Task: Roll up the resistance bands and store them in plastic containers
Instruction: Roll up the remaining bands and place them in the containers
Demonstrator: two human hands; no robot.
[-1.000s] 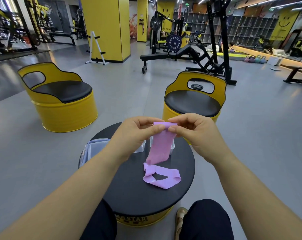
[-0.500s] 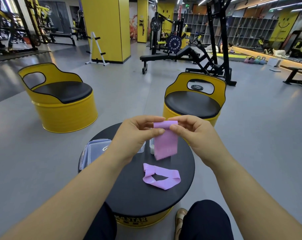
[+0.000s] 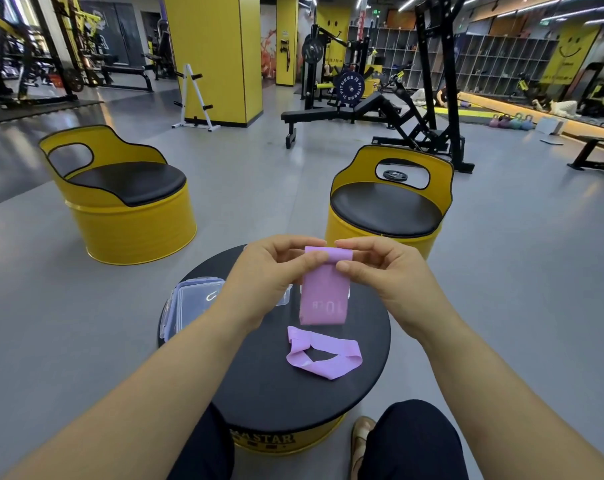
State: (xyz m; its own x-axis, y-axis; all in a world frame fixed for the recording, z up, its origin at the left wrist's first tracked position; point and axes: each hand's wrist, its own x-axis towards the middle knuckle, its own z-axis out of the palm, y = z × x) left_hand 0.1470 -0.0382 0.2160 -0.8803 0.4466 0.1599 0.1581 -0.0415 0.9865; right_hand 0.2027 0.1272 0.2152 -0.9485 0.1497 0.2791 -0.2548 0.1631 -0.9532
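Head view: a person sits at a round black table [image 3: 259, 393], lower centre of the frame, with both hands raised over it.
Step in hand: rolling the first band. I judge it an early stage, since only the top edge looks turned over.
Held band [image 3: 323, 299]: purple, centre of frame. It hangs flat from the hands above the table, with print near its lower end.
Left hand [image 3: 269, 271]: thumb and curled fingers pinch the band's top left edge.
Right hand [image 3: 387, 275]: thumb and forefinger pinch the top right edge; the other fingers are curled.
Second band [image 3: 323, 355]: lies in a loose loop on the table just below the held one, with no hand on it.
Lidded container [image 3: 193, 303]: clear plastic, at the table's left edge.
Other container [image 3: 285, 297]: clear and mostly hidden behind the left hand and the held band. Cannot tell whether it is open.
Next move: probably turning the top edge over and over with both thumbs. That calls for even tension so the roll stays square and tight enough to fit a container.
Left to do: the second band and all the storing.
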